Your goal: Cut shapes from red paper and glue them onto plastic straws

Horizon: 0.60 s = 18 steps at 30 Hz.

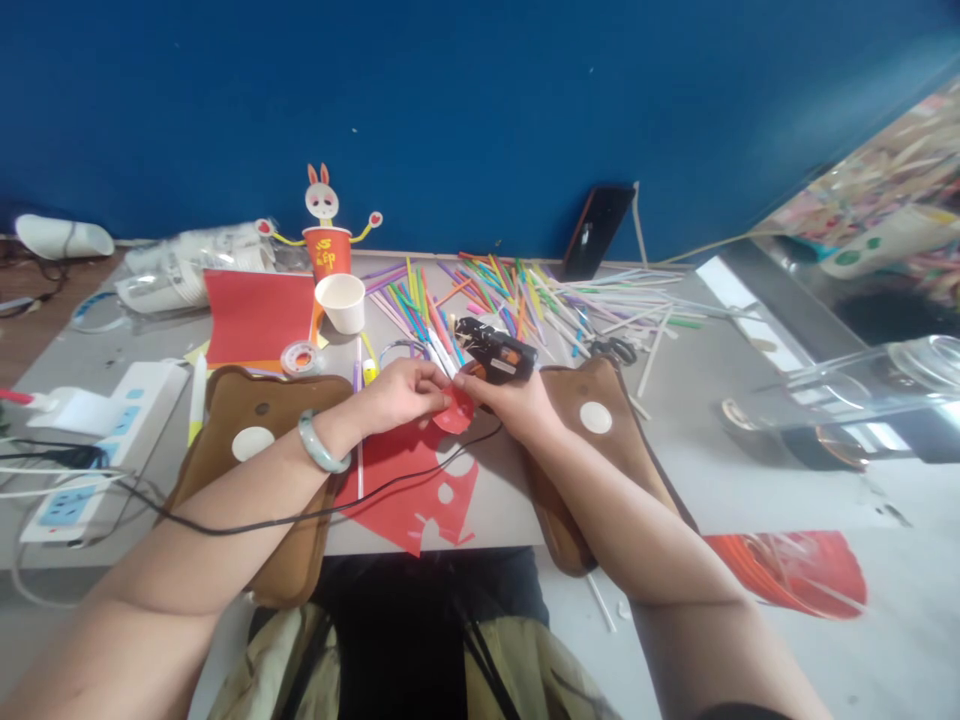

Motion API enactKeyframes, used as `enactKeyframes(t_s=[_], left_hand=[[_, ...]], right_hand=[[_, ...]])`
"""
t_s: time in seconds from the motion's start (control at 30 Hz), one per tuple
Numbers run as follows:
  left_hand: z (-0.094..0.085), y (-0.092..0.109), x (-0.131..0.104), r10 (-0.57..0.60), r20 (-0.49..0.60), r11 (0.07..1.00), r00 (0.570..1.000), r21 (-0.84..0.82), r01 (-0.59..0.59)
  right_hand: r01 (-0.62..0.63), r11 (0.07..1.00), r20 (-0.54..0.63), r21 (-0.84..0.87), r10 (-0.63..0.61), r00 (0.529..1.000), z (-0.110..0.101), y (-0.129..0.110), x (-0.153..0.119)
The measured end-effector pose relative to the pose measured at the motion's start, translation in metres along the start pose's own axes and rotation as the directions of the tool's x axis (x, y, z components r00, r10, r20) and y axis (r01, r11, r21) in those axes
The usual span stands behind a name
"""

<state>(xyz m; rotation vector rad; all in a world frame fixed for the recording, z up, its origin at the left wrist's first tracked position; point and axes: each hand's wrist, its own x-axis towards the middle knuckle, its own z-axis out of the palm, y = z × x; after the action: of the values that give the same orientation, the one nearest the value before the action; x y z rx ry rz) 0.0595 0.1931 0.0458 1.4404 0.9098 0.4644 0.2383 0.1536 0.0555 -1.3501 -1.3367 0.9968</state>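
My left hand (pixel 401 392) pinches a small red paper piece (pixel 454 412) in its closed fingertips. The fingers of my right hand (pixel 517 400) are wrapped round a black hot glue gun (pixel 495 352), its thumb close to the red piece. Whether the thumb touches the piece I cannot tell. A black cord (pixel 300 520) runs beneath my hands and across my left forearm. Below lies a red paper sheet (pixel 405 490) with round holes cut in it. Just beyond my fingertips are white-barrelled pens (pixel 444 350).
Brown cushions (pixel 592 470) lie under both forearms. Many coloured sticks (pixel 487 290) spread along the back, with scissors (pixel 613 348) at their right. A rabbit figure on a red cup (pixel 326 250) stands behind a white paper cup (pixel 342 303). A power strip (pixel 105 450) sits at left.
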Motion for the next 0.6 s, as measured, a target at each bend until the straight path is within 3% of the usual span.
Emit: enactKeyframes(t_s=[0.6], left_hand=[[-0.0012,-0.003,-0.0005,0.041,0.007,0.999,0.999,0.018,-0.041]], right_hand=[[-0.007,1.0,0.028,0.007,0.007,1.0,0.0,0.0012,0.0005]])
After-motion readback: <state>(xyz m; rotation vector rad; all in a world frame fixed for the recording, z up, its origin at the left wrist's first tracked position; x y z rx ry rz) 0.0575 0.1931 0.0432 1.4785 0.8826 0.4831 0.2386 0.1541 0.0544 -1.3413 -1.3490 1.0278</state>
